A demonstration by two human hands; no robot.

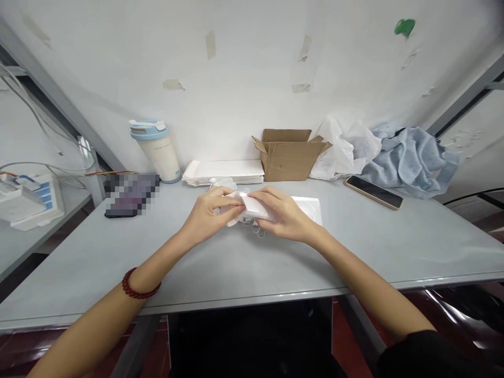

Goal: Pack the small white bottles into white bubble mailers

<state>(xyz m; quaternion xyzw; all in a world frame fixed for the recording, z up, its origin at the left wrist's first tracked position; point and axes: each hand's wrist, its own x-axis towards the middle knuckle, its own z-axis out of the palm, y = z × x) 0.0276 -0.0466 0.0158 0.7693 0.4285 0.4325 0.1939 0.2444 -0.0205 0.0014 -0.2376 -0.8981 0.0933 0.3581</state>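
A: "Pic shows a person at a gray desk [244,273], both bare hands at work mid-desk. What's the L hand doing?"

B: "L hand [216,212] is nearly closed, thumb and forefinger pinched tog. at the L end of a white packet [260,209]. A dark red bracelet [139,286] circles that wrist."

A: "And the R?"

B: "R hand [281,212] is curled narrow around the same packet, fingers over the top, thumb lower down, gap approx. the packet's thickness. So the packet sits btwn the two hands, held just above the desk."

A: "Anything under it?"

B: "Thin white loops [258,230] lie below, nr the fingers; too small to say what they are. A flat white piece [311,207] lies just beyond the R hand, partly hidden by it."

A: "Background, L to R?"

B: "A blurred-out dark item [134,197], then a cream tumbler [157,152] w/ blue lid, a stack of white sleeves [224,172], an open cardboard box [289,163], a white plastic bag [342,152] and a rumpled blue cloth [413,160]. A phone [374,192], dark screen up, lies in front of the bag & cloth."
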